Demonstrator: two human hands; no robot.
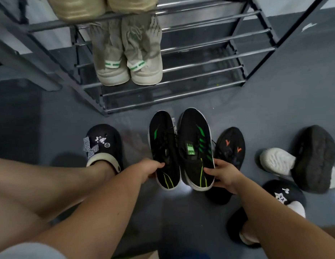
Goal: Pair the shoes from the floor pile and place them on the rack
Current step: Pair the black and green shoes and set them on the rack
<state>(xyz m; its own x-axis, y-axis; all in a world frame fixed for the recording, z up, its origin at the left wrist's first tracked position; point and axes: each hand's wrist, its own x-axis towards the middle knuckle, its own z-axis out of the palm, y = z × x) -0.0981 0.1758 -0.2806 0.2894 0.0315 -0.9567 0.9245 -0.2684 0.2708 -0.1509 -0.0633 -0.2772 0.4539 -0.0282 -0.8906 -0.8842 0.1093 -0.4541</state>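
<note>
Grey floor (275, 109), metal rack (200, 58) ahead. Left hand (146, 170) clamped on heel of left black-green sneaker (163, 146); right hand (221, 173) clamped on right black-green sneaker (195, 146). Pair side by side, just before rack.

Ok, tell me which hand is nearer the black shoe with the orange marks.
Right. The right hand grips the heel of one green-striped shoe, just beside the orange-marked shoe. The left hand holds the other green-striped shoe, farther off.
</note>
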